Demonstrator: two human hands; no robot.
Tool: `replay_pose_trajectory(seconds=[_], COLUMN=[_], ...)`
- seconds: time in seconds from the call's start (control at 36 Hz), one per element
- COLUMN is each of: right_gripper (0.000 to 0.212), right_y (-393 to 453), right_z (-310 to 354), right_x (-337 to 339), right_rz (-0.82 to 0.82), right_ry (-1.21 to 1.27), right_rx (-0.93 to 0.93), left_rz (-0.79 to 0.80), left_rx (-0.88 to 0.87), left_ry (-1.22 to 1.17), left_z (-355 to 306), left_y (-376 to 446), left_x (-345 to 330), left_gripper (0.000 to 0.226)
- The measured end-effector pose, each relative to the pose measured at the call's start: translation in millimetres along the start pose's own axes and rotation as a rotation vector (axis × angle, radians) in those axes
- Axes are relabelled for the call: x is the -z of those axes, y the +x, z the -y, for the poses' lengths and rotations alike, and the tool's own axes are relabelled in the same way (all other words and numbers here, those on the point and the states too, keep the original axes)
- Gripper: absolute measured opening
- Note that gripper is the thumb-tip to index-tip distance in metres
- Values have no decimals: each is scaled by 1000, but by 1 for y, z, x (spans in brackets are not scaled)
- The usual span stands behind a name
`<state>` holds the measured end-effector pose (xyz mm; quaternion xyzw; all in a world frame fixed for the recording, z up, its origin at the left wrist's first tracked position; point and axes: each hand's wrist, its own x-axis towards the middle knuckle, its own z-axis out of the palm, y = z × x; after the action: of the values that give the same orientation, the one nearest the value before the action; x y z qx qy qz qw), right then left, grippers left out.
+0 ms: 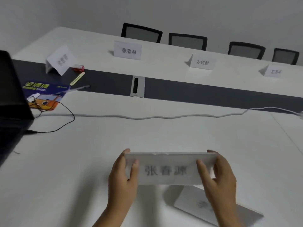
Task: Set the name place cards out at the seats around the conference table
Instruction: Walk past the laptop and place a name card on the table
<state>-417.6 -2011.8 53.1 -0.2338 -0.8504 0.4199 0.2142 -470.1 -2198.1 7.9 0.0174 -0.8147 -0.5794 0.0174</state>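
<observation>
Card (165, 169) held by both ends over the near side of the table (82, 161), printed face toward the camera, long axis running left to right, level with the near edge. Left hand (122, 176) gripping the left end, thumb on the face and fingers curled behind; right hand (218, 176) gripping the right end the same way. Blurred, so whether the base touches the tabletop cannot be told. Neither hand nearer than the other: card centred between them, just ahead of the body.

Just beneath and to the right, a second card (201, 203) lying near the right wrist, close enough to be knocked if the held one comes straight down. Judged safer to set it forward, toward the open white surface ahead.

Beyond that, a grey cable (147, 117) crossing the table left to right, well apart from the hands. Further still, a dark strip (213, 94) with a socket box (137, 86). On the far side, three cards standing upright before the chairs (141, 32): far card one (127, 50), far card two (202, 62), far card three (274, 71). A fourth card (57, 59) tilted at the left end. Laptop (11, 89), blue box (44, 95), pen (77, 88) and red pack (79, 68) at far left, out of the way
</observation>
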Motion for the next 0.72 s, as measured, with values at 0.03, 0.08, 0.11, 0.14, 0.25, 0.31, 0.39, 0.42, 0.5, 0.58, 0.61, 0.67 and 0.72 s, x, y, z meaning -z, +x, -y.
replay_pose_trajectory(seconds=[0.03, 0.08, 0.11, 0.14, 0.25, 0.31, 0.39, 0.42, 0.5, 0.58, 0.61, 0.67, 0.72], right_gripper=[60, 60, 56, 50, 50, 54, 57, 58, 59, 59, 58, 61, 68], right_y=[4, 11, 14, 16, 20, 23, 28, 30, 31, 35, 37, 43, 49], right_z=[2, 2, 2, 2, -3, -9, -17, -19, -25, -31, -32, -33, -31], right_x=[-15, -48, -66, -83, -138, -156, -176, -181, -191, -196, -197, -198, -199], right_rz=[51, 138, 176, 213, 318, 337, 337, 341, 347, 336, 332, 331, 331], right_ry=[-10, -26, -30, -31, 11, 22, 36, 40, 56, 84, 95, 110, 123], right_rx=[27, 71, 69, 55, -13, -56, -114, -131, -165, -190, -201, -224, -248], left_rz=[-21, -64, -85, -104, -126, -93, -32, -13, 25, 36, 35, 27, 18], left_rx=[51, 104, 107, 106, 100, 92, 81, 86, 121, 119, 114, 110, 107], left_ry=[-36, -62, -57, -47, 1, 7, 48, 69, 123, 119, 117, 113, 110], left_z=[6, 21, 29, 37, 62, 72, 87, 92, 104, 112, 113, 115, 115], left_y=[11, 34, 45, 55, 87, 101, 120, 126, 139, 147, 149, 153, 157], left_x=[8, 21, 26, 30, 42, 45, 47, 47, 45, 45, 45, 44, 44], left_gripper=[35, 34, 35, 35, 41, 49, 56, 57, 56, 55, 55, 55, 57])
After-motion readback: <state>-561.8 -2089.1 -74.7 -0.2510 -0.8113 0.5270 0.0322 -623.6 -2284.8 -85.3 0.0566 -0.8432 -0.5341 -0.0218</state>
